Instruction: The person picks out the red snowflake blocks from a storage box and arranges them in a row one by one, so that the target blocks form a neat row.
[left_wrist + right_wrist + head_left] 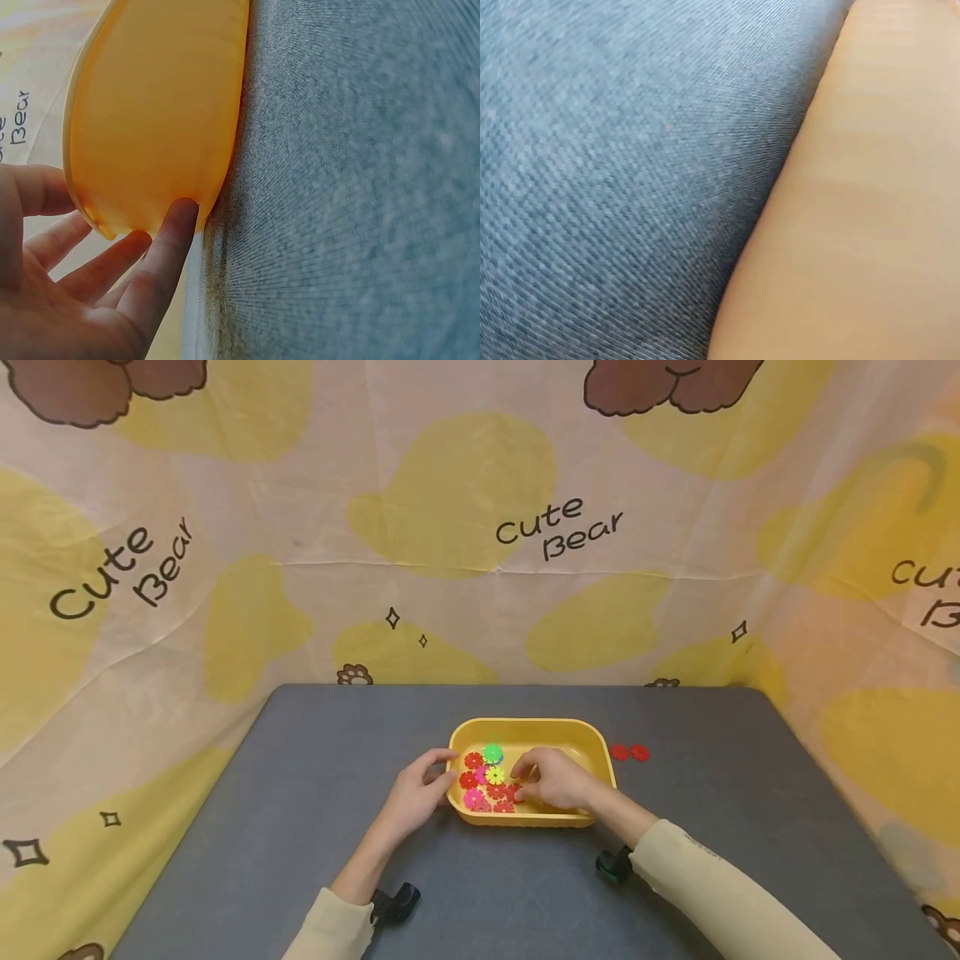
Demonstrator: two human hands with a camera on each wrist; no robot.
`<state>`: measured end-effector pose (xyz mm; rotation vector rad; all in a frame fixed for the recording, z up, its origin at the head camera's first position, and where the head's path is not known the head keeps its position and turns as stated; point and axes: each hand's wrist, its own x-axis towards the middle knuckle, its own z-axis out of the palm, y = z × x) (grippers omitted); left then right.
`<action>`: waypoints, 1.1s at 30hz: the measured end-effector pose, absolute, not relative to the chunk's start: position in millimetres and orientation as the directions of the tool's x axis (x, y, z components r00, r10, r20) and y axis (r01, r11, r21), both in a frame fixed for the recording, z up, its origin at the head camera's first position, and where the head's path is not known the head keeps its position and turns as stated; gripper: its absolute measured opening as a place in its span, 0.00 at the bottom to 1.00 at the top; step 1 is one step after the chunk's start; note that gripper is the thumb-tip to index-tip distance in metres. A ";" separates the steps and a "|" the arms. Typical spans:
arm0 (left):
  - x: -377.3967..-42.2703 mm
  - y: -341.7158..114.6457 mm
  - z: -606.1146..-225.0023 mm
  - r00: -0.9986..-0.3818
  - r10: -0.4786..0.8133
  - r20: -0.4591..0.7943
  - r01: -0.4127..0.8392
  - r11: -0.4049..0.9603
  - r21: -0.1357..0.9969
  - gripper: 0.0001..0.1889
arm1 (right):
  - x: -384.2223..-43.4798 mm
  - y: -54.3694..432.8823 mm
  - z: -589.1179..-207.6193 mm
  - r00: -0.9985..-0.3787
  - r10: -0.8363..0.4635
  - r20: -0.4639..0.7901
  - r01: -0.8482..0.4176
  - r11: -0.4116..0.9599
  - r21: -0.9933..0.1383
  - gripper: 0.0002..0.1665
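Note:
A yellow plastic tray (588, 752) stands on the table, with notched snowflake discs lying loose inside, mostly toward its left. Among them are a green disc (492, 753), a yellow disc (494, 775), a pink disc (474, 799) and several red ones. My left hand (416, 789) is at the tray's left end; in the left wrist view its spread fingertips (180, 214) touch the outer wall. My right hand (557, 779) reaches inside the tray, fingers bent downward, with a gap between thumb and index finger. A red disc (513, 792) lies by the thumb tip.
Two red discs (628, 752) lie side by side on the grey table (720, 827), right of the tray. A printed cloth (480, 610) hangs behind and beside the table. The right wrist view has a close, blurred tan surface (847, 225) that I cannot identify.

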<state>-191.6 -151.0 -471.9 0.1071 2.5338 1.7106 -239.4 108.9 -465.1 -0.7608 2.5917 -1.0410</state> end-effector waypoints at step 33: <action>-192.8 -151.8 -474.5 -0.993 0.121 -0.009 0.037 0.370 0.928 0.18 | -243.6 102.6 -475.5 -0.816 -0.577 -0.025 -0.426 0.631 -0.648 0.11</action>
